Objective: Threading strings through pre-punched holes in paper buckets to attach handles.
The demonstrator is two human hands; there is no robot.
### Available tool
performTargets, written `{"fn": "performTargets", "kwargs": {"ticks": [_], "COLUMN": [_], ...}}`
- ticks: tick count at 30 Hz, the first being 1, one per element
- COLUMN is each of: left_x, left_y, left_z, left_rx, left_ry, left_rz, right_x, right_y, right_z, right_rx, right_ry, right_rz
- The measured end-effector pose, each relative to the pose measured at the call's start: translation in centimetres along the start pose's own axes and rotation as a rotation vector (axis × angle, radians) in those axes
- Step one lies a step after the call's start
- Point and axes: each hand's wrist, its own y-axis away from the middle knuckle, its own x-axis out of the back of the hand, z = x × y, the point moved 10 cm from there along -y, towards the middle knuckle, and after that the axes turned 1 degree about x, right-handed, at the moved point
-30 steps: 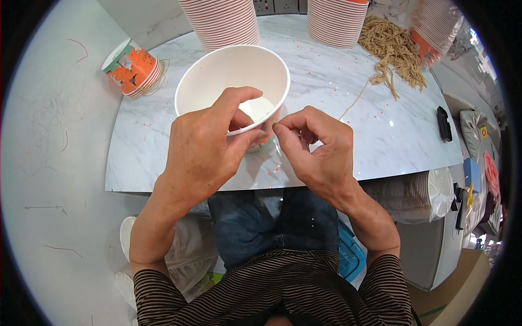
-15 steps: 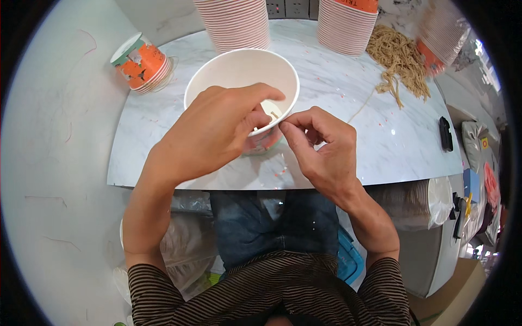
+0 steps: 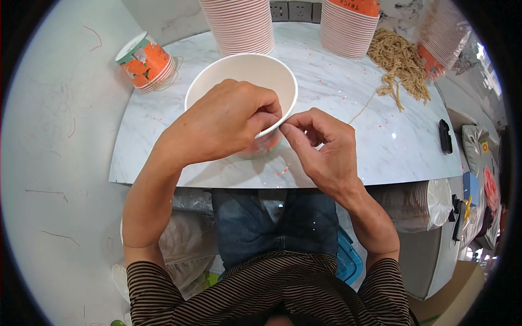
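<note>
A paper bucket (image 3: 239, 68), white inside with an orange and green print outside, stands upright at the table's middle. My left hand (image 3: 223, 119) reaches over the near rim, its thumb and forefinger closed together just inside the wall. What they pinch is hidden. My right hand (image 3: 326, 146) is closed against the outside of the rim at the right, thumb and forefinger pressed together. A thin strand of tan cord (image 3: 363, 108) runs from a tangled heap (image 3: 399, 60) at the back right and disappears behind my right hand.
Tall stacks of paper buckets, one on the left (image 3: 239, 27) and one on the right (image 3: 349, 30), stand at the back. Printed buckets (image 3: 144, 62) lie tilted at the far left. A black object (image 3: 446, 136) rests near the right edge. Wrapped buckets (image 3: 413, 204) sit below the tabletop.
My left thumb and forefinger, apart before, have closed at the inner wall, covering a small piece of tan cord that showed inside the bucket. My right hand has hardly moved.
</note>
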Motion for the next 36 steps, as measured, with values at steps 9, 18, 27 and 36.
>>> {"fn": "performTargets", "kwargs": {"ticks": [9, 18, 27, 36], "left_x": [2.2, 0.3, 1.3, 0.2], "left_y": [1.4, 0.6, 0.2, -0.3], "left_z": [-2.1, 1.6, 2.5, 3.0], "left_rx": [0.133, -0.018, -0.049, -0.08], "left_ry": [0.278, 0.629, 0.195, 0.031], "left_rz": [0.133, 0.124, 0.221, 0.019], "right_x": [-0.6, -3.1, 2.7, 4.3], "right_y": [0.9, 0.5, 0.4, -2.1], "right_z": [1.9, 2.5, -2.1, -1.9], "right_rx": [-0.137, -0.136, 0.063, 0.185], "right_ry": [-0.197, -0.302, -0.026, -0.103], "right_rz": [-0.025, -0.079, -0.101, 0.02]}}
